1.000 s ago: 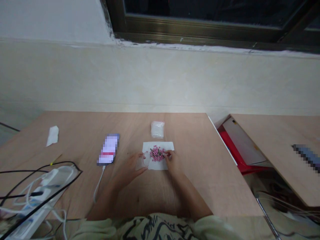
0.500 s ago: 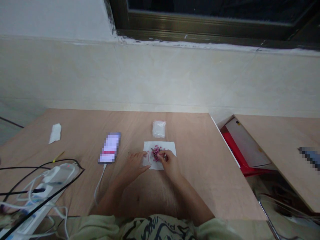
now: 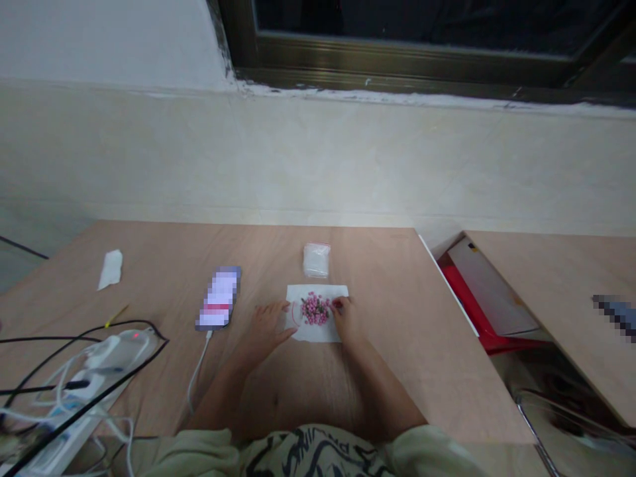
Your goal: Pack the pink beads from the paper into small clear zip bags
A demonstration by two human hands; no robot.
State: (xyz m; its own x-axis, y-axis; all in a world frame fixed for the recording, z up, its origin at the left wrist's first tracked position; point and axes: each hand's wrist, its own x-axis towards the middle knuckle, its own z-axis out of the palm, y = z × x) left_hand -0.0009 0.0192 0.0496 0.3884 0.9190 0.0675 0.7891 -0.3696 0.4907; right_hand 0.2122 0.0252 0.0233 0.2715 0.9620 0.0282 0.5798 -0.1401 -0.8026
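Observation:
On a white paper sheet [image 3: 317,333] lies a cluster of small pink beads [image 3: 315,309], with a thin transparent ring [image 3: 297,313] just left of it. My left hand [image 3: 265,329] rests flat on the wooden table [image 3: 377,278], its fingertips at the paper's left edge near the ring. It holds nothing. My right hand [image 3: 345,322] sits at the cluster's right side, thumb and fingers drawn together. Whether a bead lies between them is too small to tell. A small clear plastic bag [image 3: 316,260] of white contents lies beyond the paper.
A pixelated phone [image 3: 218,298] on a white cable lies left of my hands. Further left are a white tissue [image 3: 110,269], a yellow stick [image 3: 116,316] and a power strip [image 3: 84,391] with black and white cords. Past the table's right edge are red objects [image 3: 467,305] and another board [image 3: 546,278].
My right hand has moved from over the beads to their right side. My left hand has stayed by the ring, and the view has shifted slightly.

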